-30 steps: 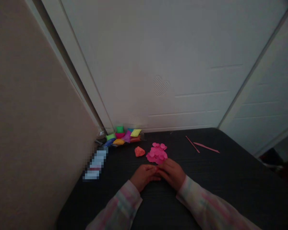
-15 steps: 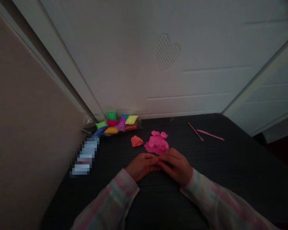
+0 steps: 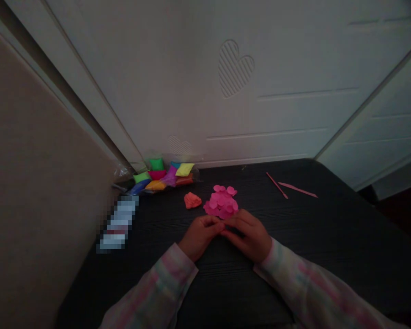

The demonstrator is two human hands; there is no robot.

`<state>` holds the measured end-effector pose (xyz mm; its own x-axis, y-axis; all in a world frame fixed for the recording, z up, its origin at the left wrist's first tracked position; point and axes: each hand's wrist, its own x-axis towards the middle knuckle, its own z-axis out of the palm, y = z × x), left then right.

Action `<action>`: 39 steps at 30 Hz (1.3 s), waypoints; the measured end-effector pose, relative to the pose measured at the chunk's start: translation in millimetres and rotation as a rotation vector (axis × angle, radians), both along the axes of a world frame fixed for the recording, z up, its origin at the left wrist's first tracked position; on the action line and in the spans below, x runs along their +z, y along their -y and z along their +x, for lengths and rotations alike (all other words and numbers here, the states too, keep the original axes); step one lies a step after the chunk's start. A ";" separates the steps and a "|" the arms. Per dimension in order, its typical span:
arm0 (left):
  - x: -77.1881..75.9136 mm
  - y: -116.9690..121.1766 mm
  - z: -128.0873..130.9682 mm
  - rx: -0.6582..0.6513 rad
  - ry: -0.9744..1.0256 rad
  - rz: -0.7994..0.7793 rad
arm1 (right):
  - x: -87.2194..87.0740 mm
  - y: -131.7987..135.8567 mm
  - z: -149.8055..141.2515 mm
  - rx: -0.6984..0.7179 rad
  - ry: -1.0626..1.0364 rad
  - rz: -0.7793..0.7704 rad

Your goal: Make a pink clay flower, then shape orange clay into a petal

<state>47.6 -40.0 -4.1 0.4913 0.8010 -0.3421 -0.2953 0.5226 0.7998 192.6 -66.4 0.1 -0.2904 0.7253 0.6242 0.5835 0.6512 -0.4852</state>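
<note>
No words, numbers or brands can be read. The strip [image 3: 119, 224] at the left edge of the surface [image 3: 329, 246] is pixelated into pale blocks with a reddish band across its lower half, so any print on it is hidden. On the coloured packets [image 3: 156, 185] near the panel [image 3: 178, 82], any lettering is too small and dim to make out. The only clear signs are on the white panel: a large heart [image 3: 235, 69] filled with slanting stripes, and a smaller, fainter striped heart [image 3: 180, 145] lower and to its left.
</note>
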 end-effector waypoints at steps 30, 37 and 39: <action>1.5 -4.3 -2.1 -0.023 0.046 -0.102 | -0.2 -0.2 1.3 -0.015 0.033 0.018; 0.1 -7.1 -5.8 -0.044 0.083 -0.120 | 9.5 -3.9 3.7 -0.167 -0.274 -0.233; -0.9 -7.7 -6.2 -0.049 0.090 -0.130 | 10.3 -7.1 7.7 -0.261 -0.397 -0.301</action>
